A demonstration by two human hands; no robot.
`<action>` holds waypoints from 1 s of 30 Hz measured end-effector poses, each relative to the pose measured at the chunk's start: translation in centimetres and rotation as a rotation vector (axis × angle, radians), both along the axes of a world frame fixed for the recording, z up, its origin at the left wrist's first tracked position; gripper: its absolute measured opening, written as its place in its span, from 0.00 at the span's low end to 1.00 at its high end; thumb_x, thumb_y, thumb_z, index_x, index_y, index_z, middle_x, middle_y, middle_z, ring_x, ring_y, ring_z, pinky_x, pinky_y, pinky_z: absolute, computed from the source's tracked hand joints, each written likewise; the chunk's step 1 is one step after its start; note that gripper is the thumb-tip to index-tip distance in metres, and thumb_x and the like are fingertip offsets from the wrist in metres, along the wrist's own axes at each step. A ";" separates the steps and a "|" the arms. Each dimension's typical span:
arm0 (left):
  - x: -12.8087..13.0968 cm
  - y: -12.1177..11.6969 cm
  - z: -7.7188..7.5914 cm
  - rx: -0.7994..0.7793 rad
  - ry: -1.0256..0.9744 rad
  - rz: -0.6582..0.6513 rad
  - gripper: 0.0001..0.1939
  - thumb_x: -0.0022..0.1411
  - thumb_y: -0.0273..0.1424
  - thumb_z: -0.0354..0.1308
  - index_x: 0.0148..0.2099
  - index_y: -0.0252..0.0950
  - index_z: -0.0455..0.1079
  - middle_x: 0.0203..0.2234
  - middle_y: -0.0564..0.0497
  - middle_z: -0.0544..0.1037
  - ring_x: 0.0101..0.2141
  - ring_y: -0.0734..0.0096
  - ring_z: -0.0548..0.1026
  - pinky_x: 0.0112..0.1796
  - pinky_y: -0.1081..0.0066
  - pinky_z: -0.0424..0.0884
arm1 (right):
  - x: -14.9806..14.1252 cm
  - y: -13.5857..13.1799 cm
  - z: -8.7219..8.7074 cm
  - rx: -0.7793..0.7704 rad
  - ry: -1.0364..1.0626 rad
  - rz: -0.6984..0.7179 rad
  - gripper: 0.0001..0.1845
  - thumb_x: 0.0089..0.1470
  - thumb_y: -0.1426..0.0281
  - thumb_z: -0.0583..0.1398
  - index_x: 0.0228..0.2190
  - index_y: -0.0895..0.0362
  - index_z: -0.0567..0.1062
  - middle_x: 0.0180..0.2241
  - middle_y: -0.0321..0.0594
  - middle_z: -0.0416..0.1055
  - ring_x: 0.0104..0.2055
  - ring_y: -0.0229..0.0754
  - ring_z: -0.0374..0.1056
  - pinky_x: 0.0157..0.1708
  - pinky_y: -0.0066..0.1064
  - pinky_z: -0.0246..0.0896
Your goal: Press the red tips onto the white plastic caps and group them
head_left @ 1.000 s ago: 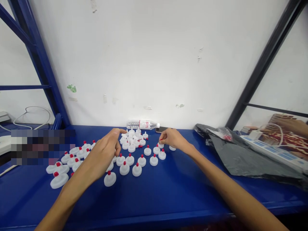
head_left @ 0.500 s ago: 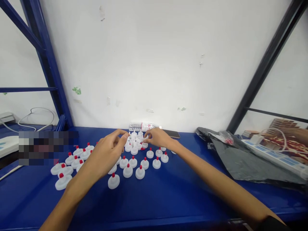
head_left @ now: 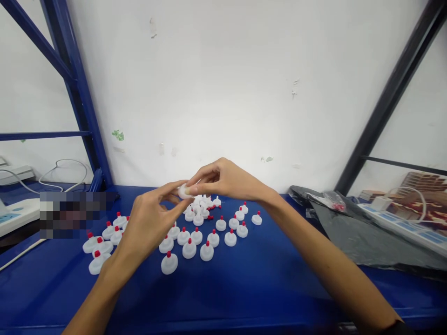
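Note:
Between my two hands, above the table, is a white round nozzle cap (head_left: 183, 191). My left hand (head_left: 151, 210) pinches it from the left with thumb and fingers. From the right, the thumb and fingers of my right hand (head_left: 228, 179) close on the same cap, partly hiding it. Beneath them lies a heap of white nozzle caps (head_left: 198, 217) without red tips, with a few small red tips (head_left: 210, 217) beside it. Several white caps with red tips (head_left: 206, 252) stand upright nearer to me, and another group of red-tipped caps (head_left: 101, 246) stands at the left, partly behind my left arm.
The blue table (head_left: 265, 284) meets a white wall at the back. On the right lie a grey plastic bag (head_left: 349, 228) and a white power strip (head_left: 401, 223). Blue rack posts (head_left: 82, 102) rise at the left, near white cables (head_left: 24, 252).
Both hands have come together and risen from the heap, now with a white nozzle cap between them. The camera view has shifted slightly.

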State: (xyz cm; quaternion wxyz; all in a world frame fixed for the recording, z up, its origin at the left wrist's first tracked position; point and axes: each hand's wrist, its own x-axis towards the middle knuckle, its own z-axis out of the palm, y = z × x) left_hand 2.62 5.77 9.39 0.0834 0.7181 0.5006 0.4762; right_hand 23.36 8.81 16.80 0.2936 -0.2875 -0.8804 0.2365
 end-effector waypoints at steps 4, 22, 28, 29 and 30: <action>-0.6 0.1 0.2 0.026 -0.007 0.080 0.23 0.60 0.48 0.63 0.53 0.41 0.76 0.34 0.50 0.84 0.31 0.60 0.81 0.31 0.67 0.72 | 1.2 2.6 -2.1 0.015 -0.086 -0.208 0.17 0.64 0.58 0.59 0.40 0.57 0.82 0.35 0.41 0.82 0.32 0.39 0.75 0.33 0.28 0.66; 0.6 -0.3 -0.2 0.059 0.146 0.090 0.13 0.60 0.42 0.63 0.42 0.42 0.65 0.20 0.59 0.77 0.18 0.69 0.72 0.28 0.68 0.67 | 2.8 9.7 -11.4 0.077 -0.625 -0.572 0.06 0.51 0.72 0.68 0.33 0.55 0.85 0.38 0.45 0.82 0.42 0.48 0.76 0.34 0.29 0.62; 0.3 0.3 -0.3 0.010 0.188 0.047 0.16 0.62 0.46 0.60 0.45 0.42 0.66 0.32 0.54 0.81 0.23 0.67 0.76 0.29 0.67 0.67 | 2.8 8.9 -10.1 0.079 -0.624 -0.514 0.07 0.52 0.75 0.65 0.33 0.55 0.84 0.36 0.43 0.82 0.40 0.46 0.76 0.34 0.28 0.62; 0.3 0.4 -0.3 0.004 0.198 0.046 0.16 0.62 0.45 0.60 0.45 0.42 0.66 0.33 0.53 0.81 0.24 0.67 0.76 0.30 0.67 0.67 | 2.8 8.8 -10.0 0.073 -0.626 -0.513 0.07 0.53 0.74 0.65 0.34 0.55 0.84 0.36 0.43 0.82 0.40 0.45 0.76 0.34 0.28 0.62; 0.3 0.5 -0.3 -0.003 0.209 0.045 0.15 0.62 0.45 0.60 0.45 0.42 0.66 0.34 0.54 0.81 0.24 0.67 0.76 0.30 0.67 0.67 | 2.9 8.9 -10.0 0.066 -0.630 -0.515 0.07 0.52 0.72 0.66 0.35 0.55 0.84 0.37 0.44 0.82 0.40 0.46 0.76 0.34 0.28 0.62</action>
